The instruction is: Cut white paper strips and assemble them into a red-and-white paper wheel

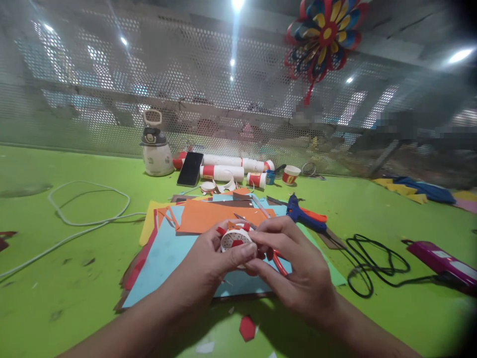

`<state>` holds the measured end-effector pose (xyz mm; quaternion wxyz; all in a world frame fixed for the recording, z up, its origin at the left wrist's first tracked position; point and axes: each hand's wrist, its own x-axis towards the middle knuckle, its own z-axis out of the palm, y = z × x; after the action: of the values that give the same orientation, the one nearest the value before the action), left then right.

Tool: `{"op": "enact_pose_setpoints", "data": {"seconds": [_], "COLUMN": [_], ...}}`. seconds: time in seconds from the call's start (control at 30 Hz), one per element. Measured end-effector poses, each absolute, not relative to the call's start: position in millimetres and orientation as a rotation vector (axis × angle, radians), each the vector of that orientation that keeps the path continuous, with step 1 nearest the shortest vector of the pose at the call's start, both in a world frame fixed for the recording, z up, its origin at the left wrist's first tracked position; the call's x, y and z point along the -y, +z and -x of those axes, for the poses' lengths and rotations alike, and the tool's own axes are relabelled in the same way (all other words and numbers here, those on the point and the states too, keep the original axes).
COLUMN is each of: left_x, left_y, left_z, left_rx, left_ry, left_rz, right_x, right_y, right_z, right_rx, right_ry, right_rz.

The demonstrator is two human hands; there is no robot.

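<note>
Both hands hold a small round paper cup craft (235,239) above the stacked paper. It has a white rim, dots on its face, a red patch in the middle and red and orange bits around the edge. My left hand (203,263) grips it from the left, thumb across the front. From the right, my right hand (298,268) pinches its edge with bent fingers; the fingertips are partly hidden. Red-handled scissors (279,263) lie under my right hand. Below the hands, a red paper hexagon (247,328) rests on the green table (93,278).
Coloured sheets, a blue one (160,271) and an orange one (208,214), lie beneath. Rightward are a blue glue gun (298,211), its black cable and a purple power strip (443,261). Behind stand a flask (157,156), a phone (190,169) and stacked paper cups (223,173).
</note>
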<state>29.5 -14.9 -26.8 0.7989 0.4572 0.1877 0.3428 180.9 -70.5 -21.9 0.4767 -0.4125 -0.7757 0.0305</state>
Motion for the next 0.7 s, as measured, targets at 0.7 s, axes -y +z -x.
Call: {"op": "enact_pose_setpoints", "data": {"seconds": [0.7], "left_x": [9.3], "left_y": [-30.3], "left_z": [-24.7], "left_rx": [-0.494], "left_ry": [0.745], "left_rz": [-1.022], "right_x": [68.9], "right_y": [-18.8], "right_z": [-177.4], "right_rx": [1.778], "right_ry": [0.246], "right_rz": [1.288]}}
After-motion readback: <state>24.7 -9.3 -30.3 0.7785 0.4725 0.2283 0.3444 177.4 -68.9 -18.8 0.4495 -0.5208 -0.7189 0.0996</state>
